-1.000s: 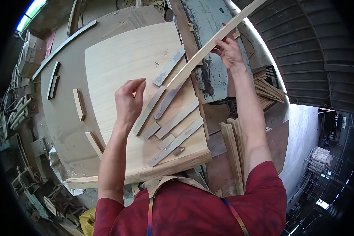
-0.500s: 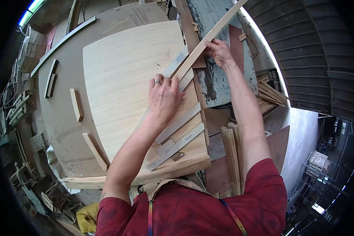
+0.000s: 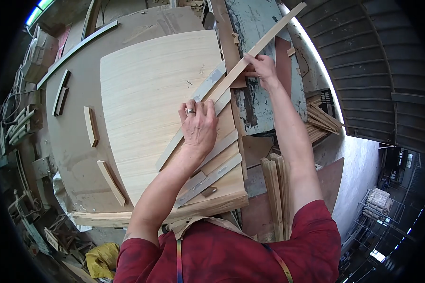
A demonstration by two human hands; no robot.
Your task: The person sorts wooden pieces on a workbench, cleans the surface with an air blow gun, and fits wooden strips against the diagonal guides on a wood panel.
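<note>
While my left hand lies flat, fingers pressed together on the grey strips, my right hand pinches the long wooden slat lying diagonally over the curved panel's right edge. Left half of the panel is bare.

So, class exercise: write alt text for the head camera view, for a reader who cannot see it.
Seen from above, a person in a red shirt lays a long wooden strip diagonally across a pale wooden panel. The left hand, wearing a ring, presses its near end beside grey strips; the right hand grips it farther along.
</note>
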